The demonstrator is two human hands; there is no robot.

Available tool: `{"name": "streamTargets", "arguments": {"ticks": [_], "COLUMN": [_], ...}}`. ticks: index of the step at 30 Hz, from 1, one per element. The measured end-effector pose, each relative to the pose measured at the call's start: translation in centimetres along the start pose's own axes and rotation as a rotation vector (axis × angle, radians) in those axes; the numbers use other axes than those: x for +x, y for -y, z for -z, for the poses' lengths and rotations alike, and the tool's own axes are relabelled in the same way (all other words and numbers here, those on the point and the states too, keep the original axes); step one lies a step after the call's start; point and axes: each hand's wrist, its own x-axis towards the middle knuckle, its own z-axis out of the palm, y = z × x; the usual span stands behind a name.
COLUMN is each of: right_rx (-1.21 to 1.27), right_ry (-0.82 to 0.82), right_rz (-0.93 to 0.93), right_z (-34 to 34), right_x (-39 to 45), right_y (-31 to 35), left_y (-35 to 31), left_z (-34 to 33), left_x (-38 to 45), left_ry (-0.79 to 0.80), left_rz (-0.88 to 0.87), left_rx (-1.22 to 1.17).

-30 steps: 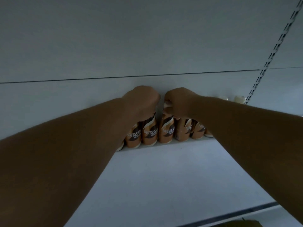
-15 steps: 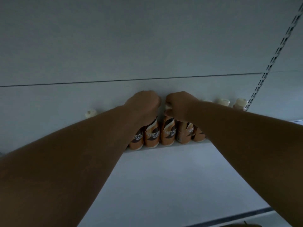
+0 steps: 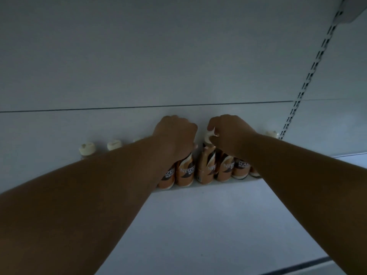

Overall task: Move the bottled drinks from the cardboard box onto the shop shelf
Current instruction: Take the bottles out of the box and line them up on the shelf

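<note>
A row of orange and brown Nescafe bottles (image 3: 224,169) with cream caps stands along the back of the white shelf (image 3: 208,225). My left hand (image 3: 174,135) is closed over the top of one bottle (image 3: 185,173) in the middle of the row; its cap is hidden by my fingers. Just to the right, my right hand (image 3: 228,133) pinches the cream cap of the neighbouring bottle (image 3: 206,167). Both forearms reach in from the bottom corners and hide parts of the row. The cardboard box is out of view.
Cream caps of further bottles (image 3: 87,148) show to the left behind my forearm, and one cap (image 3: 272,134) at the right end. A slotted upright rail (image 3: 309,76) runs up the back panel on the right. The shelf's dark front edge (image 3: 297,265) crosses the bottom right.
The view has tilted up slightly, so more caps show on the left. My right hand's fingers have shifted to pinch the cap; both hands stay on the bottle tops.
</note>
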Motion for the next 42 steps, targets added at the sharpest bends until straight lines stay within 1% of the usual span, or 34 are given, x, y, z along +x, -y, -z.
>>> {"name": "streamTargets", "arguments": {"ticks": [3,6,11,16,18,20,21,23,27,32,37,42], "right_rx": [-0.018,0.059,0.033,-0.004,-0.016,-0.038,-0.052,-0.066,-0.026,0.021,0.012,-0.016], "right_ry": [0.020,0.061,0.059,0.069,0.063,0.042,0.029,0.027,0.087,0.092,0.092,0.093], "right_rz": [0.044,0.053,0.053,0.076,0.043,0.003,-0.014,-0.036,-0.035,-0.038,0.000,0.003], "right_z": [-0.5,-0.7,-0.7,-0.3,0.1,0.5,0.5,0.4,-0.1,-0.3,-0.3,-0.1], "right_x": [-0.6,-0.3,0.5,-0.2,-0.4,-0.4,-0.4,-0.3,-0.3,0.1,0.3,0.4], "right_y": [-1.4,-1.9,-1.6,-1.7,-2.1,-2.8,-3.2,-3.7,-4.0,-4.3,-4.7,-4.7], "left_y": [-0.8,-0.8,-0.3,-0.2,-0.6,-1.3,-1.7,-2.7,-4.2,-4.4,-4.3,-4.0], "left_z": [0.1,0.1,-0.8,-0.7,-0.5,-0.3,-0.3,-0.4,-0.8,-0.5,-0.6,-0.6], "left_x": [1.1,1.5,1.3,1.6,1.6,1.7,1.8,2.2,3.1,3.6,4.2,4.4], "left_ry": [0.038,0.118,0.087,0.121,0.109,0.032,-0.006,-0.033,0.030,0.078,0.137,0.140], "left_rz": [0.007,0.064,0.061,0.037,0.006,-0.077,-0.125,-0.187,-0.133,-0.082,-0.062,-0.079], "left_rx": [0.028,-0.022,-0.052,-0.062,-0.009,0.030,0.013,-0.065,-0.135,-0.217,-0.217,-0.225]}}
